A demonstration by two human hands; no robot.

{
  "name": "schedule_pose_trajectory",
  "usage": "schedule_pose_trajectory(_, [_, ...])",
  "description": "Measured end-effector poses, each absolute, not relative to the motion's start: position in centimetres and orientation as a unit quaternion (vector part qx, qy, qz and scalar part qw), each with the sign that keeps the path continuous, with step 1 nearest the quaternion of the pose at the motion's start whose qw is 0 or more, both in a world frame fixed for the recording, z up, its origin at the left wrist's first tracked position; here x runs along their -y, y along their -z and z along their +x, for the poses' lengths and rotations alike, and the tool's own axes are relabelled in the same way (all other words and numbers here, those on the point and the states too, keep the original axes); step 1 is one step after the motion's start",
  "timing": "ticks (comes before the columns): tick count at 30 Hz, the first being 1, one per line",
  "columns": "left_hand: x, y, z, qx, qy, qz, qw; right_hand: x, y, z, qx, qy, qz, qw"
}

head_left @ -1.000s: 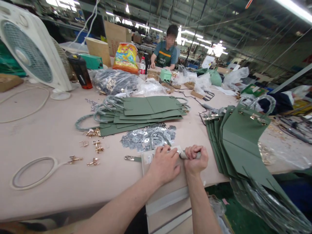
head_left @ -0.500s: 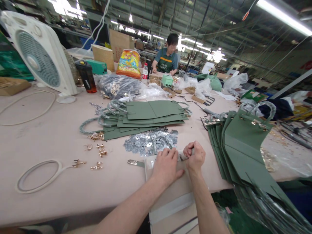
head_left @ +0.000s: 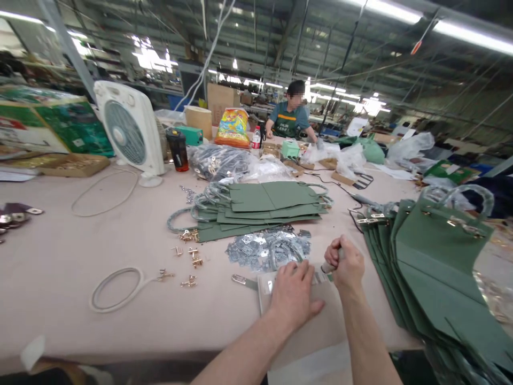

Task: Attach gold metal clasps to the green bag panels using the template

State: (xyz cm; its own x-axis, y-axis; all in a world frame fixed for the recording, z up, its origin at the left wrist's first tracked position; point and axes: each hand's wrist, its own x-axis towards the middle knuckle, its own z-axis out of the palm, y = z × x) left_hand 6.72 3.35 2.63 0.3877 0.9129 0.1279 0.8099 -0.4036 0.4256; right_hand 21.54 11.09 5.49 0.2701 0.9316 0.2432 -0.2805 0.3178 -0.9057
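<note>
My left hand lies with fingers stretched over a beige bag panel at the table's front edge. My right hand is a fist around a short tool with a pale, thick handle; its kind is unclear. The tool's lower end is by the panel's top edge, where a strip of metal shows. From the panel's upper left sticks out a green strap with a metal plate. Just beyond my hands lies a heap of small metal plates, with a wrapped handle loop over it.
Flat green bag pieces are stacked behind the plates; more green bag pieces hang over the edge at right. Gold clasps and a tape roll lie left. Farther back are a fan, a tumbler and a co-worker.
The view has swung left, so things sit farther right in the picture. My right fist is slightly farther from my left hand. The co-worker's arm now reaches outward.
</note>
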Motion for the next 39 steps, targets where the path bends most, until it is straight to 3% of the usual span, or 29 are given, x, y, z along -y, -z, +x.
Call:
schedule_pose_trajectory(10, [-5.1,-2.9,8.9,-0.571,-0.165,0.767,0.243,-10.2,-5.8,21.3,0.357,-0.456,-0.387,0.717])
schedule_pose_trajectory(17, [-4.7,-4.1,8.8,-0.579,-0.149,0.773,0.21,-10.0,-7.1,22.3,0.335,-0.489,-0.317,0.74])
schedule_pose_trajectory(22, [-4.9,-4.3,8.4,-0.569,-0.154,0.793,0.155,-10.2,-7.7,23.8,0.34,-0.462,-0.342,0.744])
schedule_pose_trajectory(27, [-5.2,-4.4,8.6,-0.567,-0.126,0.801,0.146,-10.7,-6.5,23.5,0.361,-0.49,-0.364,0.705])
schedule_pose_trajectory(39, [-5.6,-2.9,8.6,-0.56,-0.187,0.796,0.131,-12.8,-4.0,21.7,0.405,-0.517,-0.398,0.64])
